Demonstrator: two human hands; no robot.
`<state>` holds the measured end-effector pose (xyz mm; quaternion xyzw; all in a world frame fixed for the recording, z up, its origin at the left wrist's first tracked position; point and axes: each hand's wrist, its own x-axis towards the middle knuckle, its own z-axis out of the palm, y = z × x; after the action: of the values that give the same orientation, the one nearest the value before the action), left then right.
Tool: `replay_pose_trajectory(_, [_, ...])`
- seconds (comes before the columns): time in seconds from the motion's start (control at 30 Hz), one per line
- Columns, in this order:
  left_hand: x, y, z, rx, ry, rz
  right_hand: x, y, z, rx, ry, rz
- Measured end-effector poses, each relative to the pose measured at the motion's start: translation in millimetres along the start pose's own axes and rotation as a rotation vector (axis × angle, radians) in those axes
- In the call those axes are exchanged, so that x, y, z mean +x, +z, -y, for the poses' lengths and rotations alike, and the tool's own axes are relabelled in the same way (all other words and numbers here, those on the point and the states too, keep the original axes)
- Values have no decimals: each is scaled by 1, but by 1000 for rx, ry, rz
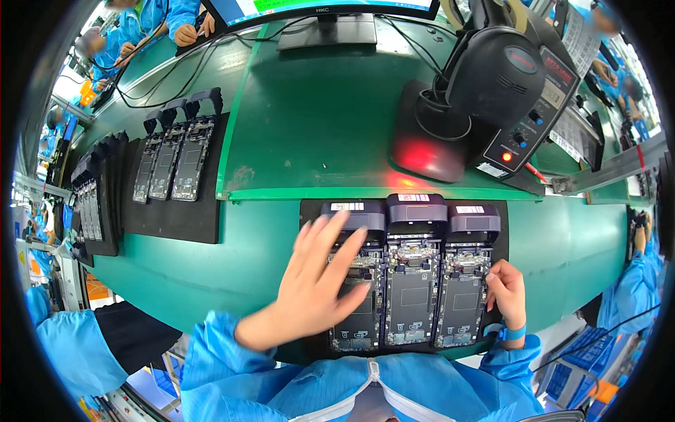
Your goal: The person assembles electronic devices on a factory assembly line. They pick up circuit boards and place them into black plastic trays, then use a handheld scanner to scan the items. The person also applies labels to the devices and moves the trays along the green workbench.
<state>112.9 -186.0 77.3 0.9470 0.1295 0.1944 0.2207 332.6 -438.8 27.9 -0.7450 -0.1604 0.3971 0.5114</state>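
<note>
Three opened handheld electronic devices stand side by side in front of me: a left one (358, 325), a middle one (409, 292) and a right one (460, 301). Each shows circuit boards and a dark inner panel, with a raised dark purple cover piece at its far end. They lie on a black mat (502, 228). My left hand (313, 285) hovers over the left device with fingers spread, hiding part of it. At the right device's outer edge, my right hand (506, 287) has its fingers curled; whatever they may pinch is hidden. A blue band circles the right wrist.
A black barcode scanner (492, 77) on its stand glows red, beside a black control box (531, 116) with knobs. More opened devices lie on a black mat (200, 218) at left. A monitor stand (327, 35) and cables are at the back. Co-workers sit around.
</note>
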Motion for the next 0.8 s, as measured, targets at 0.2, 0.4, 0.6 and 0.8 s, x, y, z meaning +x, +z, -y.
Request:
replay_pose_trajectory(0.2, [66,38,8,264,113,123,0,6,4,-90,-37,-33])
replay_pose_trajectory(0.4, [70,50,9,314,143,99,-1,14,15,-199,-81,-69])
replay_pose_trajectory(0.6, [65,49,6,363,205,134,2,7,15,-243,-41,25])
replay_pose_trajectory(0.8, [60,47,10,260,171,226,8,1,18,-243,84,123])
